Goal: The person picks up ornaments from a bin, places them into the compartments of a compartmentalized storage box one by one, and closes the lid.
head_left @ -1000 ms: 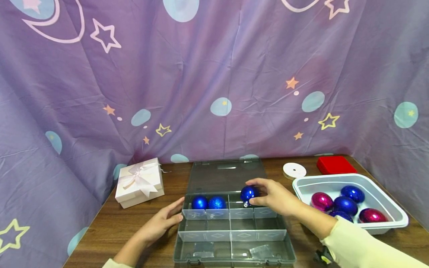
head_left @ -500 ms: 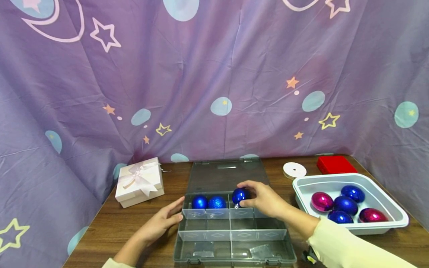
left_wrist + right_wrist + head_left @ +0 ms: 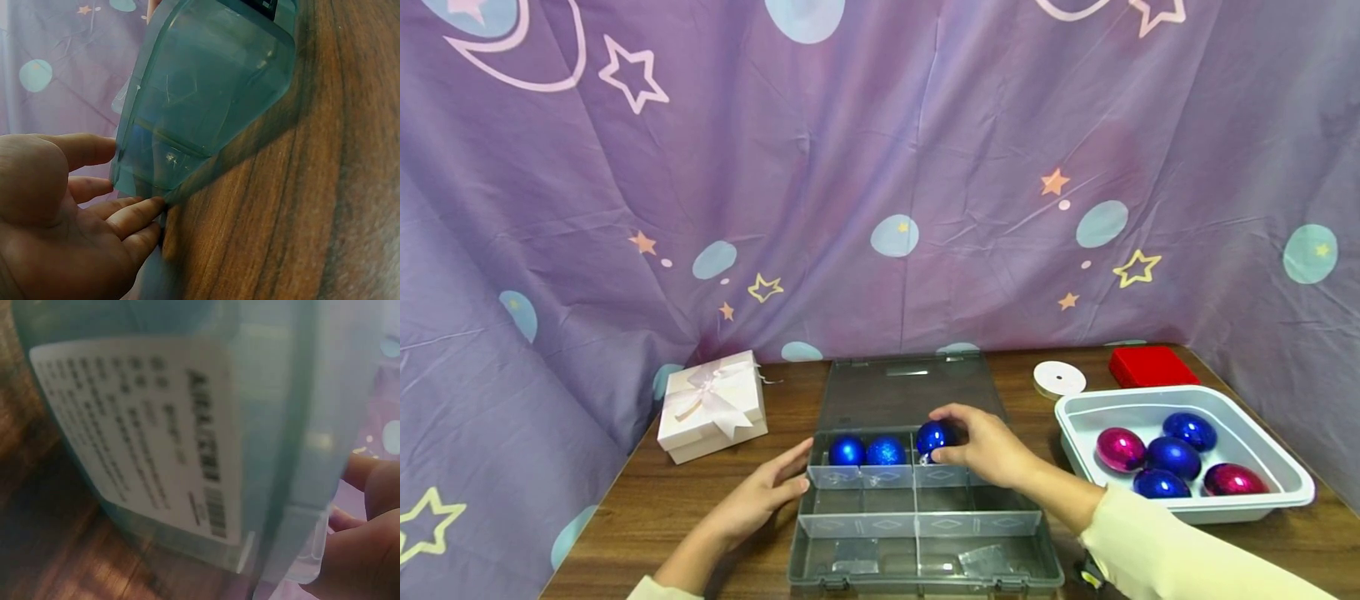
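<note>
My right hand (image 3: 988,446) grips a shiny blue ball ornament (image 3: 931,437) between thumb and fingers, low in the back row of a clear grey divided box (image 3: 917,570), just right of the centre divider. Left of that divider sit a matte blue ball (image 3: 847,452) and a glittery blue ball (image 3: 886,452). The fingers of my left hand (image 3: 758,500) touch the box's left side, fairly straight; the left wrist view shows the fingertips against the clear wall (image 3: 206,81). In the right wrist view a printed label (image 3: 144,431) covers the box's side, and the ball is out of sight.
A white tub (image 3: 1292,492) at right holds several blue and magenta balls. Behind it are a ribbon spool (image 3: 1059,378) and a red box (image 3: 1152,367). A white gift box (image 3: 711,408) stands at left. The box's lid (image 3: 910,392) lies open toward the curtain.
My right hand has moved left with the blue ball and lowered it into the back row, beside the centre divider. The left hand has stayed in place.
</note>
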A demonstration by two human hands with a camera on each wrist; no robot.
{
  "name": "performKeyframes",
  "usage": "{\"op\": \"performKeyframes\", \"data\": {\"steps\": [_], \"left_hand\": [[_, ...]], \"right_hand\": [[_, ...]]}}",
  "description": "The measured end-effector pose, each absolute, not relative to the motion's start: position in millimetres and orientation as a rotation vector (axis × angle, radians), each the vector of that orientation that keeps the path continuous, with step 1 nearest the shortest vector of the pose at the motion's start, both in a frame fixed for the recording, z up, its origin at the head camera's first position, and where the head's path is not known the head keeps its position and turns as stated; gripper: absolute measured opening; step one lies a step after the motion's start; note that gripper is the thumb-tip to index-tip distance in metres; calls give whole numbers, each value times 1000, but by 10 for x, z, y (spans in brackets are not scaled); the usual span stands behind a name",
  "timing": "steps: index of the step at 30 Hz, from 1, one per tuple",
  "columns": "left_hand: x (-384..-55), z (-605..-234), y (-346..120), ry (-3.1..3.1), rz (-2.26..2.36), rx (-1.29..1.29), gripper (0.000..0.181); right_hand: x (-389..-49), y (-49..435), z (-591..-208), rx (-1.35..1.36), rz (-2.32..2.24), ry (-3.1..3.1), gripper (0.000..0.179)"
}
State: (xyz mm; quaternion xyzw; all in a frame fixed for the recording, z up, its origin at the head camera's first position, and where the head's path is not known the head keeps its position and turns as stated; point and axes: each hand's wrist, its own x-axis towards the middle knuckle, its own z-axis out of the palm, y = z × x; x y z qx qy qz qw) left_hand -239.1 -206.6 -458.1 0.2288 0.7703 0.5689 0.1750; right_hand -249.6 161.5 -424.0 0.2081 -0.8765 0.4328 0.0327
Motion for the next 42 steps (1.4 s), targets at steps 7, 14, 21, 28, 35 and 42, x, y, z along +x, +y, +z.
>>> {"op": "performKeyframes", "data": {"steps": [7, 14, 21, 28, 35, 42], "left_hand": [[-2396, -4586, -2067, 2175, 1617, 654, 68], [-2399, -4585, -2066, 2155, 1626, 665, 69], [-2403, -4592, -2062, 2152, 1642, 673, 68], [-2402, -4593, -2065, 2165, 1629, 662, 69], [-2393, -4587, -2062, 2175, 1618, 661, 68], [-2402, -4609, -2077, 2166, 1626, 663, 69]], "right_hand": [[-2495, 1580, -4244, 622, 1235, -2681, 51], [-2500, 1566, -4260, 615, 1188, -2690, 51], [-2481, 1579, -4249, 644, 1294, -2680, 52], [-2479, 1586, -4246, 655, 1325, -2672, 51], [-2496, 1613, -4241, 659, 1364, -2673, 52], [-2469, 1655, -4161, 671, 1383, -2677, 49]]}}
